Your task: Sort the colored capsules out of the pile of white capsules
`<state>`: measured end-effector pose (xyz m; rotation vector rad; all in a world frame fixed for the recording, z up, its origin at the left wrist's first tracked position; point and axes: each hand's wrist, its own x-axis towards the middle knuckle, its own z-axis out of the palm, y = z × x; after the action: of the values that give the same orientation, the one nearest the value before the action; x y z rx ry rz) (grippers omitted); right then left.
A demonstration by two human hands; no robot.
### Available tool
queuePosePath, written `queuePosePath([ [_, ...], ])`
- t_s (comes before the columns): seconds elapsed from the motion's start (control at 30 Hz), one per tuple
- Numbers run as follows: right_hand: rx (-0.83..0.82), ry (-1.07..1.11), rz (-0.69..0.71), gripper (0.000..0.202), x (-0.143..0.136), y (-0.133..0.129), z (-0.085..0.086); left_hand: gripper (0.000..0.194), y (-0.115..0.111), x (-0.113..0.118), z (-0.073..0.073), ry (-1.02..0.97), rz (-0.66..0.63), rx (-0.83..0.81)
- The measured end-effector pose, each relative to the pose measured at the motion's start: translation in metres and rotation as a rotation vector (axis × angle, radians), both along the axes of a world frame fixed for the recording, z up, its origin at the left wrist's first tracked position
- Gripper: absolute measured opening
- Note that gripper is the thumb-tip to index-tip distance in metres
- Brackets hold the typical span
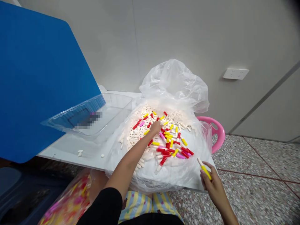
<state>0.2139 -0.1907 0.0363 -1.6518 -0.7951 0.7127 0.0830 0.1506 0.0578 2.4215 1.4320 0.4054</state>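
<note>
My right hand (212, 182) is closed around a short pen-like tube (206, 172), yellow at its lower end and white at its upper end. It is held just off the table's right front corner. My left hand (155, 127) reaches into the pile, its fingers curled down among the pieces; what they pinch, if anything, is hidden. Under and around it lie many small white plugs (134, 137) and loose red, yellow and pink caps. Several finished-looking tubes with coloured ends (165, 152) are heaped nearer me. All rest on a spread clear plastic bag (178, 78).
A clear plastic tray (117, 107) stands at left, beside a large blue panel (42, 72). White bits (80, 153) lie on the white table (93, 161). A pink handle (218, 134) juts out at right. A bag of coloured pieces (70, 200) is below left.
</note>
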Motion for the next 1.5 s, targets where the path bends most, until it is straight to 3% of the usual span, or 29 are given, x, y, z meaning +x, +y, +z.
queuePosePath([
  [0.2, 0.15, -0.07, 0.046, 0.032, 0.002, 0.026, 0.045, 0.027, -0.046, -0.021, 0.02, -0.087, -0.14, 0.113],
  [0.27, 0.216, -0.061, 0.035, 0.03, 0.002, 0.034, 0.063, 0.026, -0.072, -0.03, 0.033, -0.089, -0.291, 0.163],
  [0.37, 0.265, -0.129, 0.063, 0.026, -0.002, 0.041, 0.088, 0.028, -0.119, -0.042, 0.051, -0.032, -0.617, 0.196],
  [0.5, 0.175, -0.188, 0.322, 0.022, -0.021, 0.043, 0.103, 0.027, -0.17, -0.058, 0.071, 0.012, -0.859, 0.169],
  [0.57, 0.148, -0.136, 0.442, 0.021, -0.033, 0.041, 0.103, 0.025, -0.184, -0.066, 0.079, 0.028, -0.88, 0.139],
  [0.67, 0.125, -0.12, 0.497, 0.021, -0.045, 0.035, 0.098, 0.025, -0.191, -0.078, 0.085, -0.01, -0.885, 0.021],
  [0.8, 0.059, -0.212, 0.565, 0.021, -0.048, 0.026, 0.09, 0.03, -0.195, -0.091, 0.081, -0.107, -0.873, -0.19],
  [0.87, 0.034, -0.152, 0.589, 0.025, -0.048, 0.026, 0.082, 0.029, -0.199, -0.093, 0.072, -0.059, -0.817, -0.104],
  [1.0, -0.103, 0.233, 0.613, 0.046, -0.05, 0.031, 0.059, 0.026, -0.208, -0.091, 0.051, 0.08, -0.73, 0.218],
  [1.07, -0.159, 0.257, 0.623, 0.05, -0.05, 0.033, 0.051, 0.027, -0.209, -0.092, 0.046, 0.105, -0.726, 0.237],
  [1.13, -0.112, 0.054, 0.564, 0.043, -0.047, 0.032, 0.05, 0.029, -0.207, -0.096, 0.048, 0.081, -0.717, 0.094],
  [1.23, 0.094, -0.352, 0.493, 0.033, -0.042, 0.026, 0.058, 0.037, -0.201, -0.106, 0.058, -0.025, -0.792, -0.354],
  [1.3, 0.164, -0.474, 0.583, 0.025, -0.039, 0.022, 0.064, 0.041, -0.2, -0.11, 0.064, -0.068, -0.887, -0.584],
  [1.33, 0.154, -0.472, 0.636, 0.021, -0.039, 0.02, 0.066, 0.041, -0.2, -0.111, 0.066, -0.062, -0.914, -0.608],
  [1.4, 0.058, -0.354, 0.685, 0.021, -0.038, 0.018, 0.065, 0.036, -0.205, -0.11, 0.063, 0.017, -0.883, -0.452],
  [1.5, -0.119, -0.007, 0.65, 0.031, -0.039, 0.017, 0.055, 0.029, -0.214, -0.104, 0.046, 0.203, -0.762, -0.016],
])
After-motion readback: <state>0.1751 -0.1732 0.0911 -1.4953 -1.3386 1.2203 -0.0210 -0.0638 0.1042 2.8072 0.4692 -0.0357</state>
